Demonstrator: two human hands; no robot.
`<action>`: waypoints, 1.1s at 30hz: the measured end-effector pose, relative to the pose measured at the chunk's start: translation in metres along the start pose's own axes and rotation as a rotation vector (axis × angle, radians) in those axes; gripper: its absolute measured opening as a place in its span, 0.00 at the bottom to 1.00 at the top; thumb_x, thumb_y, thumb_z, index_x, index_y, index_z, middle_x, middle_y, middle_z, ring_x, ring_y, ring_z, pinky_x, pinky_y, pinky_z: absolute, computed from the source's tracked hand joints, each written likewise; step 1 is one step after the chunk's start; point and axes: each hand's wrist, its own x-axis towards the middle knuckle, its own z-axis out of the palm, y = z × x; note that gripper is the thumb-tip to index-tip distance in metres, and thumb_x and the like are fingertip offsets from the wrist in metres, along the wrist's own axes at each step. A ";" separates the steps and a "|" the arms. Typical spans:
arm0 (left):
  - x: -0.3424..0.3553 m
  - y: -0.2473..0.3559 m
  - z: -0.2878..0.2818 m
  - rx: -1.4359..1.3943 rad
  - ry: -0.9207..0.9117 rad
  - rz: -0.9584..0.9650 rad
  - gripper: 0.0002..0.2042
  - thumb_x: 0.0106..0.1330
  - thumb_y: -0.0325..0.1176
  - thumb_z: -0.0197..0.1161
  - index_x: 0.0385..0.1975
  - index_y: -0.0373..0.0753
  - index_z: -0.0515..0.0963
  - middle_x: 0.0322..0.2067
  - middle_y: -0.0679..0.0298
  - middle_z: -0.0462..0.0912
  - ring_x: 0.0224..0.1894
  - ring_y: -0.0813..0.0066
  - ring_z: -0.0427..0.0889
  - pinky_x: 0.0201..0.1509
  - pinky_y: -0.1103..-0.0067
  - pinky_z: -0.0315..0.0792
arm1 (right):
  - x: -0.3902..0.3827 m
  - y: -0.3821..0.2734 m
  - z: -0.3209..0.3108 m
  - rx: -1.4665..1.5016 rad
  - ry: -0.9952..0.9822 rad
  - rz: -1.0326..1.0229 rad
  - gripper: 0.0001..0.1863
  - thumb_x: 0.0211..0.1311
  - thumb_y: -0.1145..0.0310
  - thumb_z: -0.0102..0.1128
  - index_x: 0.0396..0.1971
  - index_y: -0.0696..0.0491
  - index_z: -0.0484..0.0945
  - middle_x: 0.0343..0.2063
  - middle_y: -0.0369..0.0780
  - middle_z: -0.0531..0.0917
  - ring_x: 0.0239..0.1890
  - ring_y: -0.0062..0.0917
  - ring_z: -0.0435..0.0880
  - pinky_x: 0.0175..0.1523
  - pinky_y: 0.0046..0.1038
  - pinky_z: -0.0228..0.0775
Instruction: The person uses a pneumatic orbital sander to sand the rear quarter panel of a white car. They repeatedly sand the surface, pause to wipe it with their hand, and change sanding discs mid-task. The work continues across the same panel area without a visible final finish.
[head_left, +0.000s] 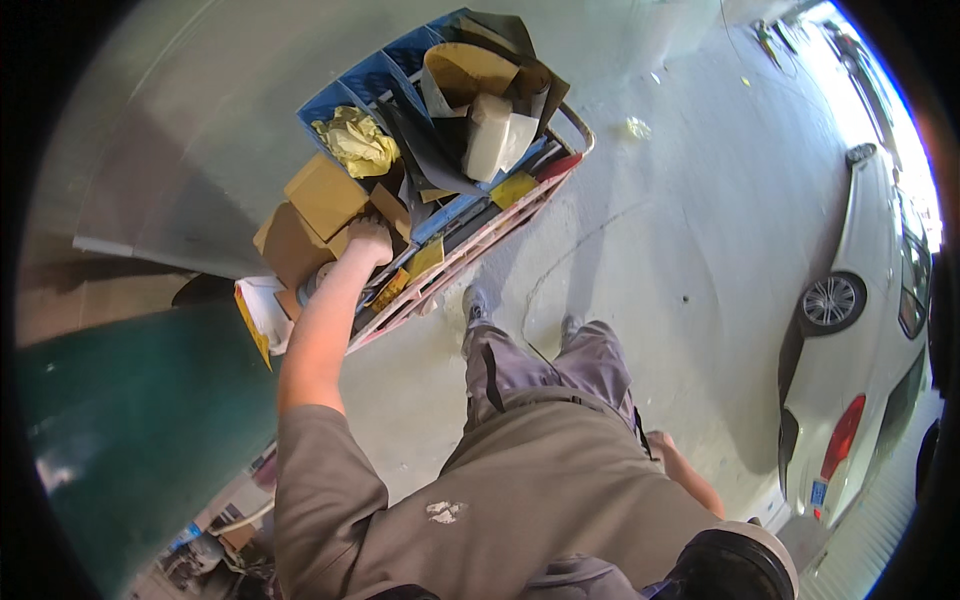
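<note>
My left arm reaches out to a low cart (470, 245) heaped with cardboard and scrap. My left hand (372, 240) is down among the cardboard, its fingers curled closed at the edge of the brown pieces; what they grip, if anything, is hidden. Right beside it stand a tan cardboard box (326, 196) and a loose brown cardboard flap (390, 210). Crumpled yellow paper (358, 142) lies just beyond. My right hand (660, 445) hangs low by my right hip, away from the cart, and its fingers are mostly hidden.
Blue bins (372, 78) with dark sheets and a whitish block (488, 135) fill the cart's far part. A white car (850, 330) is parked at the right. Plastic scrap (638, 128) lies on the floor. A dark green surface (150, 420) spans the left.
</note>
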 end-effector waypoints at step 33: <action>-0.280 0.079 -0.105 -0.360 1.111 0.661 0.08 0.58 0.22 0.70 0.33 0.37 0.78 0.46 0.53 0.90 0.47 0.49 0.89 0.50 0.62 0.83 | -0.106 -0.069 0.078 0.829 0.123 -0.555 0.19 0.75 0.62 0.62 0.57 0.59 0.81 0.48 0.46 0.90 0.46 0.29 0.91 0.50 0.30 0.82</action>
